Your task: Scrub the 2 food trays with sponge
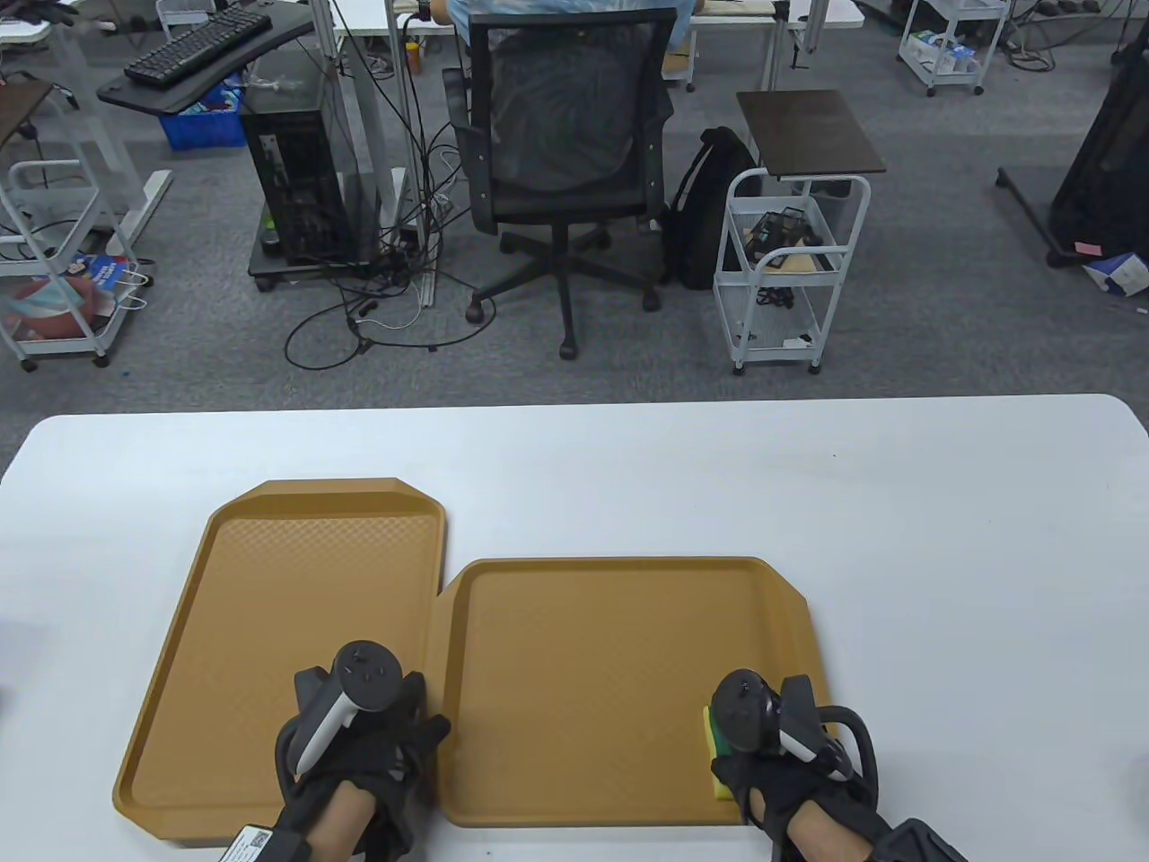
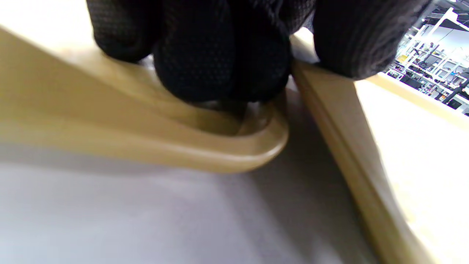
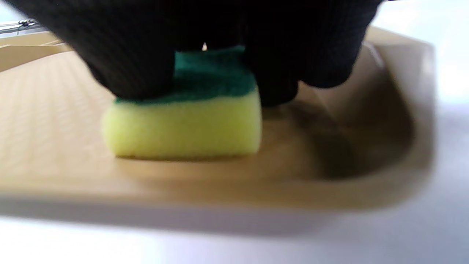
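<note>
- While both trays lie flat on the white desk [image 1: 808, 485], the left tray [image 1: 269, 593] and the right tray [image 1: 610, 646] sit side by side, long edges almost touching, with a narrow strip of desk between them in the left wrist view.
- Right hand [image 1: 781, 745]: grip clamped on the sponge [image 3: 187, 121], green face up under the fingers [image 3: 132, 73], yellow face flat on the right tray floor.
- Sponge position: near right corner of the right tray, close to the raised rim.
- Left hand [image 1: 359, 736]: at the near right corner of the left tray, fingers [image 2: 220, 66] curled over its rim, thumb on the neighbouring tray's edge.
- Open room: bare tray floor ahead and left of the sponge; wide desk surface beyond and right of both trays.
</note>
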A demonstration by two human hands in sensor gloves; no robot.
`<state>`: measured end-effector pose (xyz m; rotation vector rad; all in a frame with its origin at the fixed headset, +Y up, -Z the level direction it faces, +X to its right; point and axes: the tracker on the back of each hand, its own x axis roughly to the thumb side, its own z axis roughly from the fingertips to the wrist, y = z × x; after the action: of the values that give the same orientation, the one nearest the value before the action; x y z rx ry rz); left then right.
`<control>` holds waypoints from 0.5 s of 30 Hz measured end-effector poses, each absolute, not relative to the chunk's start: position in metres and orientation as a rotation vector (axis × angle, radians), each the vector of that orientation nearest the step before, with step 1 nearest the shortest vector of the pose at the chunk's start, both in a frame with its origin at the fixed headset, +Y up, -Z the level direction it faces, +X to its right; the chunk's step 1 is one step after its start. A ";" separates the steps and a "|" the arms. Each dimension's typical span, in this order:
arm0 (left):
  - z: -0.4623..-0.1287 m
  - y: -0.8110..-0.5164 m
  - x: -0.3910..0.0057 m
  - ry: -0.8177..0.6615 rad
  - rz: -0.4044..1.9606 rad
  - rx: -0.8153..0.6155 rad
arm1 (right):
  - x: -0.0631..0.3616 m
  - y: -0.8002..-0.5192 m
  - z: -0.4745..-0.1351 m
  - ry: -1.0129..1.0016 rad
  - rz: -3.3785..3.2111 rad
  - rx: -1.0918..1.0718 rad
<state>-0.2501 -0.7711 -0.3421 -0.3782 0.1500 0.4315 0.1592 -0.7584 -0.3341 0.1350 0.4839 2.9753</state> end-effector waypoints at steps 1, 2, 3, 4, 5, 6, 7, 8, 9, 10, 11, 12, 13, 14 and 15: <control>-0.342 -0.771 -0.250 0.150 0.432 -0.378 | 0.160 -0.759 -0.339 0.478 2.972 0.121; -0.342 -0.771 -0.250 0.150 0.432 -0.378 | 0.160 -0.759 -0.345 0.471 2.970 0.104; -0.342 -0.771 -0.250 0.150 0.430 -0.378 | 0.161 -0.759 -0.350 0.468 2.962 0.088; -0.342 -0.771 -0.250 0.150 0.430 -0.378 | 0.161 -0.760 -0.355 0.463 2.954 0.071; -0.342 -0.771 -0.250 0.149 0.430 -0.379 | 0.162 -0.760 -0.361 0.459 2.945 0.051; -0.342 -0.771 -0.250 0.149 0.430 -0.378 | 0.162 -0.760 -0.365 0.458 2.940 0.036; -0.342 -0.771 -0.250 0.149 0.430 -0.378 | 0.162 -0.760 -0.370 0.456 2.934 0.025; -0.342 -0.771 -0.250 0.148 0.430 -0.378 | 0.163 -0.761 -0.375 0.451 2.925 0.005; -0.342 -0.771 -0.250 0.148 0.430 -0.379 | 0.164 -0.761 -0.380 0.450 2.918 -0.012; -0.342 -0.772 -0.250 0.148 0.430 -0.379 | 0.164 -0.762 -0.385 0.447 2.910 -0.032; -0.343 -0.772 -0.250 0.147 0.430 -0.379 | 0.165 -0.762 -0.390 0.439 2.901 -0.048; -0.343 -0.772 -0.250 0.147 0.430 -0.379 | 0.165 -0.763 -0.393 0.433 2.896 -0.058; -0.342 -0.772 -0.250 0.147 0.430 -0.379 | 0.165 -0.763 -0.396 0.429 2.890 -0.071; -0.342 -0.772 -0.250 0.147 0.430 -0.379 | 0.165 -0.764 -0.400 0.421 2.878 -0.085; -0.342 -0.772 -0.250 0.147 0.430 -0.379 | 0.165 -0.765 -0.403 0.412 2.868 -0.095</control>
<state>-0.2498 -0.7716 -0.3425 -0.3791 0.1473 0.4302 0.1652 -0.7647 -0.4032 -0.0946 0.4119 2.8683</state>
